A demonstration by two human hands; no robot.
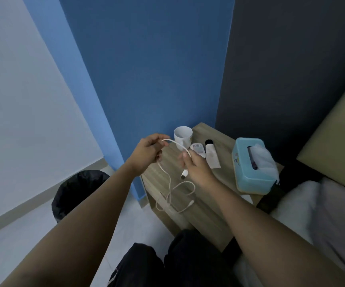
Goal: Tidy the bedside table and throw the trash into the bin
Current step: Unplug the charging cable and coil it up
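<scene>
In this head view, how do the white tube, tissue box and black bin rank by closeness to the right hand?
1. white tube, just beyond the right hand.
2. tissue box, farther to its right.
3. black bin, low down, far left.

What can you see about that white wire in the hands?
It is a thin white charging cable, looking like smooth plastic or rubber. The left hand pinches one part and the right hand holds another, so it arches between them. A flat USB plug hangs below the right hand. The rest droops in loose loops that seem to lie on the wooden bedside table, ending in a small plug.
</scene>
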